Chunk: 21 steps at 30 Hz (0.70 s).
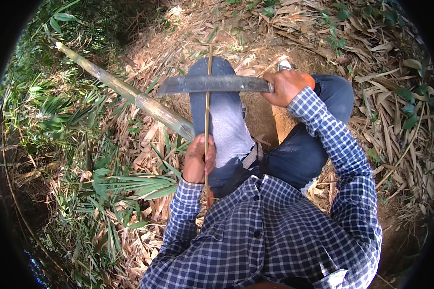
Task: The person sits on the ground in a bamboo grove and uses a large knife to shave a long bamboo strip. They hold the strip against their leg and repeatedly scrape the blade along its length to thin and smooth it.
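My right hand [283, 86] is closed round the handle of a machete, and its long grey blade [202, 84] points left across my raised knee. Under or against the blade runs a thin bamboo strip [207, 113], lying lengthwise over my left thigh. The fingers of my left hand [198, 156] pinch that strip near its lower part, close to my body. A pale cloth patch [226, 125] covers the thigh beside the strip. Whether the blade's edge bites into the strip cannot be made out.
A thick bamboo pole [144, 103] slants from the upper left down to my left leg. Green leaves [140, 185] grow at the left, and dry bamboo leaves [386, 91] litter the ground at the right. My right leg [299, 151] is bent.
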{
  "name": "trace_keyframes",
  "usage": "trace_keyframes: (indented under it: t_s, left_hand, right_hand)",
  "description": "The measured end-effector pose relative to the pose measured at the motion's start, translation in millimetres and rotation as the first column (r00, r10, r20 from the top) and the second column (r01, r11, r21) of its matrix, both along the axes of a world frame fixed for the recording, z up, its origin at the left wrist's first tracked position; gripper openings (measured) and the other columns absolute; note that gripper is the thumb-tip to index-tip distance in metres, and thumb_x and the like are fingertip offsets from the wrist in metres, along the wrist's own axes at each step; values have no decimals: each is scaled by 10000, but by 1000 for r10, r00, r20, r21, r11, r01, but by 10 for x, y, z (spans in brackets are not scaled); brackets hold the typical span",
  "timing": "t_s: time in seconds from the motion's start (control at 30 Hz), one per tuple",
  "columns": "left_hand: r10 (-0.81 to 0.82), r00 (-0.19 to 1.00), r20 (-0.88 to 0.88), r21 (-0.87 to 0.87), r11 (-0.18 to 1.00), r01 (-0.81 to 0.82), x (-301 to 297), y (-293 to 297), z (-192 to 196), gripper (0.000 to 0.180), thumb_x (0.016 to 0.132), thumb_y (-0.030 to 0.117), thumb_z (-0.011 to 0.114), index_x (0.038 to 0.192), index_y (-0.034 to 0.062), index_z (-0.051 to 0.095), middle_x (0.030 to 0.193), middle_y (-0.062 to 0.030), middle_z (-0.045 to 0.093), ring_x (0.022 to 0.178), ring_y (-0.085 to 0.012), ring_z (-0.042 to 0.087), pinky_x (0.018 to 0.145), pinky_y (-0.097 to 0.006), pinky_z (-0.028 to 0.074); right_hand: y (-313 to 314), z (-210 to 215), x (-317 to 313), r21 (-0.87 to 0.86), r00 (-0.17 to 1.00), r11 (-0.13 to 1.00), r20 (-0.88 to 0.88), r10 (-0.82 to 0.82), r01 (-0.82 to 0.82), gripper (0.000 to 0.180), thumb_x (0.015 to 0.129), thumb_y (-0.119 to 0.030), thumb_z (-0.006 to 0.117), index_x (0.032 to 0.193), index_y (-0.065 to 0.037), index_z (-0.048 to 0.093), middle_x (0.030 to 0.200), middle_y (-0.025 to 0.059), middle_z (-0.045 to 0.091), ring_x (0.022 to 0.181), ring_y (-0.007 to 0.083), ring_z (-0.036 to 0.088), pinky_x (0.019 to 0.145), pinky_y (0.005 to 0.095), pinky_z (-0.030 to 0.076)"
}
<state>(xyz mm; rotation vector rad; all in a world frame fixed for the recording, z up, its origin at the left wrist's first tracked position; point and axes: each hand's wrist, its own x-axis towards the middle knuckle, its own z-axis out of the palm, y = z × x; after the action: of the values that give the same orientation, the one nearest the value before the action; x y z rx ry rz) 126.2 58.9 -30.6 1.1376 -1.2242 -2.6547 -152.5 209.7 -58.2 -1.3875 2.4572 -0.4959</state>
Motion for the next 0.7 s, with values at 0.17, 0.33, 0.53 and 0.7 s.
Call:
trace_keyframes:
  t_s: [0.17, 0.33, 0.53, 0.7]
  left_hand:
    - [-5, 1000, 4, 2, 1000, 5, 16, -6, -18, 198, 1048, 199, 364, 1037, 51, 494, 631, 33, 402, 376, -21, 326, 336, -166, 284]
    - [12, 1000, 0, -26, 1000, -12, -41, 23, 8, 230, 1045, 213, 340, 1002, 42, 487, 603, 17, 412, 369, -47, 326, 321, -189, 293]
    - [-12, 996, 92, -178, 984, 29, -86, 94, 46, 287, 1068, 305, 363, 1003, 52, 483, 624, 23, 428, 379, -42, 337, 325, -187, 286]
    - [-38, 991, 131, -257, 964, 71, -95, 83, 43, 293, 1071, 300, 349, 998, 51, 484, 614, 23, 425, 376, -50, 342, 321, -195, 289]
  right_hand:
    - [-180, -103, -426, 7, 959, 962, 87, -271, 271, 356, 777, -291, 671, 992, -14, 729, 590, 204, 623, 546, 346, 635, 596, 447, 541]
    - [149, 156, 151, -24, 990, 1000, 140, 6, -3, 282, 749, -281, 678, 875, -30, 671, 595, 166, 616, 563, 351, 638, 583, 442, 536]
    - [311, 142, 547, -105, 985, 984, 82, 155, -146, 284, 719, -315, 707, 825, -55, 660, 599, 141, 628, 580, 342, 655, 532, 441, 523]
    - [271, 80, 295, -72, 998, 995, 26, 66, -64, 272, 694, -281, 726, 811, -47, 653, 576, 155, 601, 563, 356, 635, 524, 448, 508]
